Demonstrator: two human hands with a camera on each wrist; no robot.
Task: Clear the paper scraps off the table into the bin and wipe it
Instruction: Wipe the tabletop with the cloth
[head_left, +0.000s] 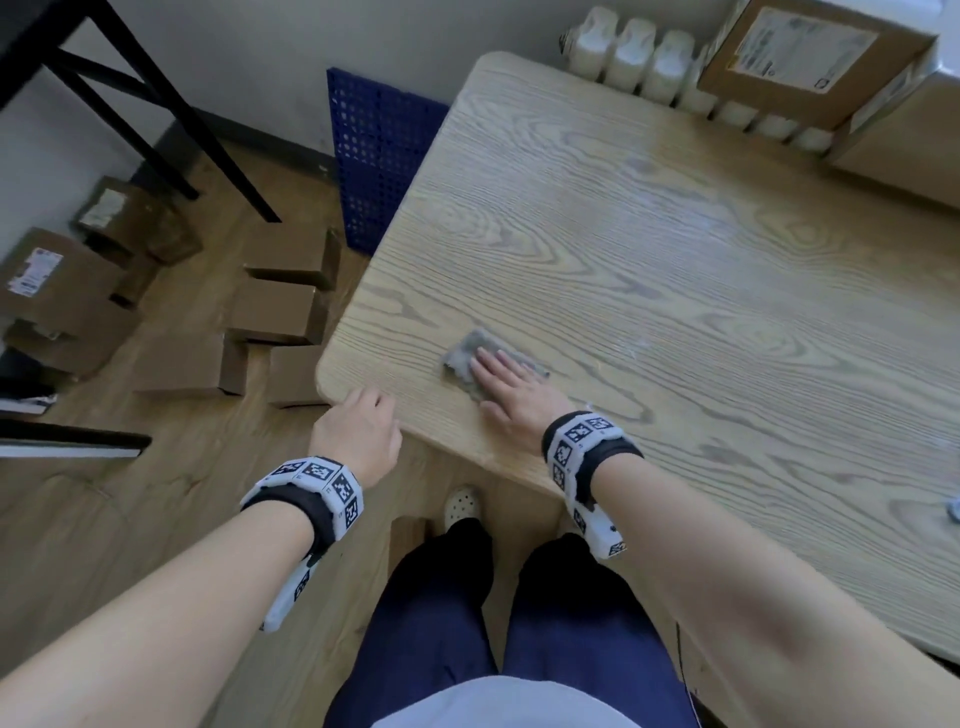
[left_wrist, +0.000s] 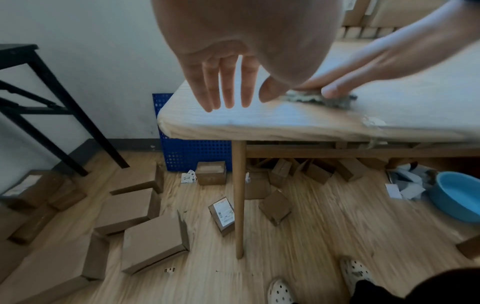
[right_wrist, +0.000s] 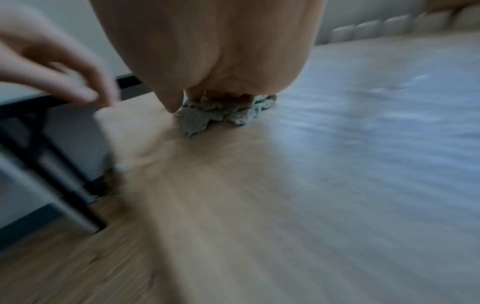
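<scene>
1. So, the right hand (head_left: 511, 392) lay flat on the grey cloth (head_left: 470, 351), with its fingers (head_left: 493, 364) straight and close together.
2. Most of the cloth was under those fingers, and its crumpled edge stuck out past the fingertips and to the side.
3. It lay on the wooden table (head_left: 675, 270), near the table's rounded front corner.
4. Just beside that corner was the left hand (head_left: 358, 431). Its fingers (left_wrist: 228, 86) were straight, a little apart, and held nothing.
5. One small grey scrap (head_left: 954, 506) sat on the table, well apart from the cloth, at the far right side.
6. Under the table stood a blue bowl (left_wrist: 457, 197), with paper scraps (left_wrist: 407, 185) next to it.
</scene>
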